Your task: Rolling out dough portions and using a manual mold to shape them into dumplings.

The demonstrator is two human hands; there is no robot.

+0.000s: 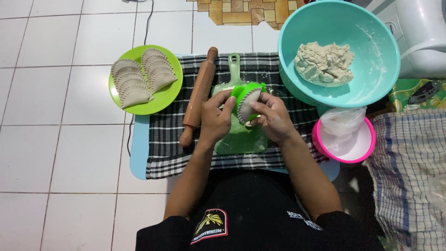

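Green hinged dumpling mould (246,95), half-folded with a crimped dough round (245,108) inside, is held above the green cutting board (241,139). Left hand (214,118) is clamped on the mould; right hand (274,116) pinches the dough edge. Dough judged soft, light, tear-prone; best taken by the rim. Rolling pin (199,95) at 9 o'clock, plate of finished dumplings (144,79) at 10, teal bowl (339,51) at 2.

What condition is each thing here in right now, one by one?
Green dumpling mould: held in both hands, dough inside.
Left hand: gripping the mould.
Right hand: at the dough's crimped edge.
Green plate: holding several crimped pastries.
Teal bowl: holding a dough lump.
Rolling pin: lying unused.
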